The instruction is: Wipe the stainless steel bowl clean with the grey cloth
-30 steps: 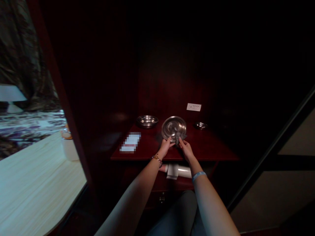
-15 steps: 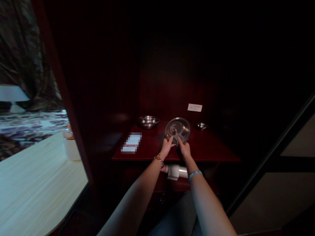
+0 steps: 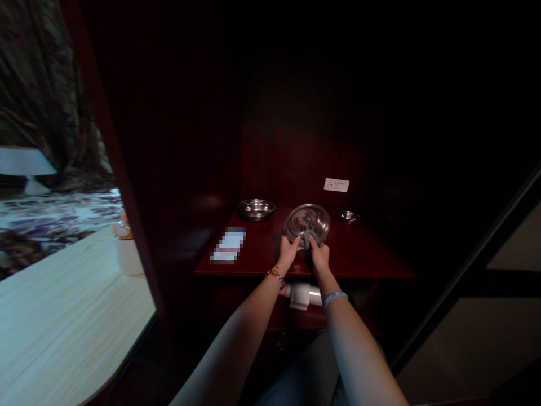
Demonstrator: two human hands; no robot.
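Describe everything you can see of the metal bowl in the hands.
The metal bowl is round, silvery and shiny, with concentric rings. It is tilted, its broad face toward the camera, over the dark red shelf. The left hand holds its near edge; a gray cloth, pinched by the right hand, lies against that edge. Whether its underside touches the shelf is hidden.
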